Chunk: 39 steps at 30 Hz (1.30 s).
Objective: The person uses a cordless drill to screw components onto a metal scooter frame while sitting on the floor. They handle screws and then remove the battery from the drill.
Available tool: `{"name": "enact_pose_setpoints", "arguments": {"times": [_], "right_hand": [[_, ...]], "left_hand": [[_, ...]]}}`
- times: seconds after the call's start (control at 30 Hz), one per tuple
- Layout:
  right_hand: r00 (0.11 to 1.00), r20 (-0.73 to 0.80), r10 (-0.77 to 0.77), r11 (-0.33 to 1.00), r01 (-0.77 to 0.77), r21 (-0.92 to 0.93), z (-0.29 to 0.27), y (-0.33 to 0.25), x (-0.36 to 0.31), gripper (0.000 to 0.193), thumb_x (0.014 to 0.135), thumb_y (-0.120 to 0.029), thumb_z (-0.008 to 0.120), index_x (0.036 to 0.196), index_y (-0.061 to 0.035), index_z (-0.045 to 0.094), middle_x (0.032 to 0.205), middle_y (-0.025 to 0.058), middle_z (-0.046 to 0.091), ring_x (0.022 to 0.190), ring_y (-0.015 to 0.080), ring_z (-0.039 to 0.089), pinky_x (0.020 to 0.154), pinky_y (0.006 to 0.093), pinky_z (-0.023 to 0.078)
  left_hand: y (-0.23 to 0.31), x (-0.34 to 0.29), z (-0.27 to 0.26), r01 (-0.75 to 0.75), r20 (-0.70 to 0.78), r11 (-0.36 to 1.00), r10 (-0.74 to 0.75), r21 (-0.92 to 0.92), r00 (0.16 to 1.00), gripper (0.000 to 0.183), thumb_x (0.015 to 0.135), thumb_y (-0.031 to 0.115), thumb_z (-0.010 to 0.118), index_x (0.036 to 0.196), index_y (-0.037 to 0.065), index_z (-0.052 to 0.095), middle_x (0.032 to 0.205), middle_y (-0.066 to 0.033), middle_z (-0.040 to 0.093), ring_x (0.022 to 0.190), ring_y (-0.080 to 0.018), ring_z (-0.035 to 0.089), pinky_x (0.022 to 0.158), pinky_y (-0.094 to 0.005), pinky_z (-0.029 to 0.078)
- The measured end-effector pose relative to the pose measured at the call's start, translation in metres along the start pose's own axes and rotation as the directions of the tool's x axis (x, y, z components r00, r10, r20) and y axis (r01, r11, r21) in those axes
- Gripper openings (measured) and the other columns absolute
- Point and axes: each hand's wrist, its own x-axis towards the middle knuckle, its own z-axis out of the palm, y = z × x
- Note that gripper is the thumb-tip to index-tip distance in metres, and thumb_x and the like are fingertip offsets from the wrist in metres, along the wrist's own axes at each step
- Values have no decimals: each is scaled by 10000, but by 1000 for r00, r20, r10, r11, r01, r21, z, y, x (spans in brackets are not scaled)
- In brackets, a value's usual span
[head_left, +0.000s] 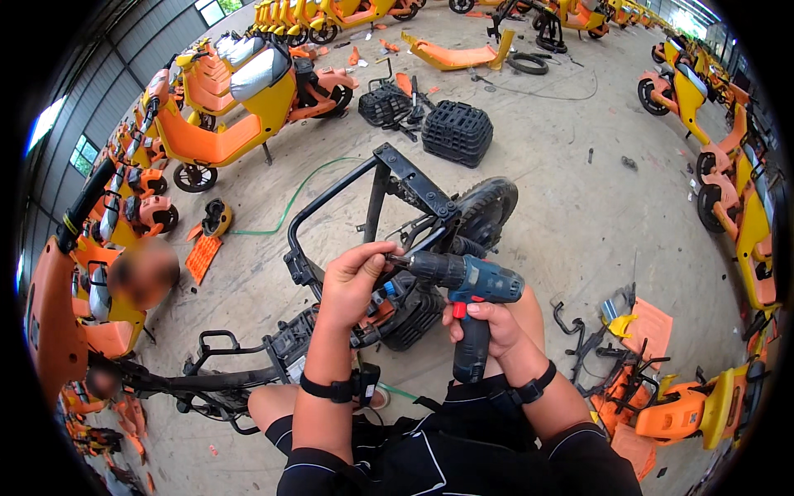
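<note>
In my right hand [488,326] is a dark blue cordless drill [488,279], its handle gripped and its chuck pointing left. My left hand [361,277] pinches at the tip of the drill, in front of the chuck; whether a bit or a fastener sits between the fingers is too small to tell. Just beyond both hands stands a stripped black scooter frame [335,198], with its rear wheel [488,211] at the far right end. Below my left wrist, the frame's middle shows black casing and some orange and blue parts, partly covered by my arm.
Yellow and orange scooters [248,99] line the left, back and right. Two black crates [457,132] lie on the floor ahead. Orange panels and black metal parts [612,347] are piled at right. A green strap [302,194] runs along the floor, near a yellow helmet [217,217].
</note>
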Motion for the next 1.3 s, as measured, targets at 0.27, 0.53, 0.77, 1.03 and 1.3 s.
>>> {"name": "enact_pose_setpoints", "arguments": {"times": [0.27, 0.53, 0.77, 1.03, 1.3], "right_hand": [[989, -17, -147, 976, 142, -163, 37, -57, 5, 407, 877, -176, 709, 1209, 36, 609, 963, 198, 726, 706, 223, 703, 665, 329, 584], [993, -102, -59, 636, -42, -771, 117, -223, 85, 360, 864, -234, 783, 1120, -13, 659, 903, 116, 723, 637, 169, 677, 582, 318, 571], [999, 17, -38, -131, 11, -991, 181, -297, 163, 359, 803, -220, 839, 1079, -28, 712, 859, 47, 722, 746, 150, 685, 652, 308, 568], [1000, -3, -23, -567, -16, -823, 195, -291, 231, 417, 709, -302, 887, 1031, -56, 792, 886, 106, 768, 775, 196, 706, 772, 340, 540], [1000, -24, -16, -665, -29, -746, 203, -276, 264, 503, 707, -381, 901, 1022, -8, 780, 894, 151, 762, 792, 249, 722, 761, 389, 552]], "left_hand": [[55, 25, -4, -134, 93, 931, 109, 340, 990, 230, 997, 70, 630, 1198, 24, 729, 946, -27, 642, 863, -114, 598, 794, -269, 497], [100, 132, -32, -94, 92, 868, 56, 488, 994, 259, 952, 100, 719, 1191, 0, 726, 1040, -91, 766, 954, -138, 692, 874, -317, 548], [56, 200, -26, -155, 115, 849, 112, 504, 987, 264, 917, 82, 733, 1176, 26, 733, 1047, -105, 778, 962, -168, 722, 872, -322, 554], [12, 223, -25, -37, 93, 766, -30, 641, 995, 192, 894, 81, 746, 1066, -2, 742, 935, -95, 754, 875, -174, 697, 849, -341, 540], [-19, 235, -48, -30, 80, 789, -24, 613, 997, 208, 873, 82, 773, 1064, 9, 741, 938, -59, 735, 877, -143, 666, 830, -332, 535]]}}
